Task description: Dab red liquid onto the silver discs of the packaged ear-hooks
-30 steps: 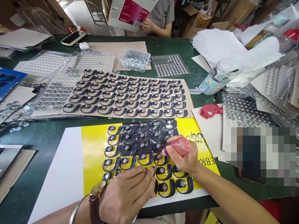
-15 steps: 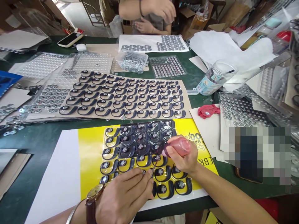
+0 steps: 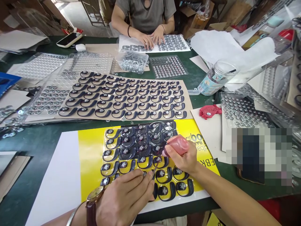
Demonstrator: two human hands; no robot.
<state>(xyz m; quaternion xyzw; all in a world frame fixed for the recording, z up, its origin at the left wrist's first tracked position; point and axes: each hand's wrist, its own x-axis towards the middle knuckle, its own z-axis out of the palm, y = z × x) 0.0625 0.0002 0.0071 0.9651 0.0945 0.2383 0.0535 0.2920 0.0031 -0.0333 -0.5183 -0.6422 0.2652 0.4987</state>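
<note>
My left hand [image 3: 125, 197], with a brown-strapped watch on the wrist, pinches a thin metal tool [image 3: 155, 169] whose tip points at a small silver disc on a black hook-shaped part. My right hand [image 3: 185, 157] is closed round a small pink squeeze bottle [image 3: 176, 146], its nozzle aimed down at the same spot. Both hands hover over a yellow printed sheet [image 3: 91, 157] covered with several rows of black hook-shaped parts [image 3: 131, 147], each bearing a silver disc.
A brown card [image 3: 188, 106] holding many more black parts lies behind the yellow sheet. Clear blister trays [image 3: 42, 66], a tub of metal pieces [image 3: 133, 61], a plastic jar [image 3: 216, 78] and a red cloth [image 3: 209, 111] surround it. Across the green table a person [image 3: 145, 15] presses both hands on a white sheet.
The person opposite has laid a white sheet of parts on the table and now rests both hands on it. My own hands have hardly shifted.
</note>
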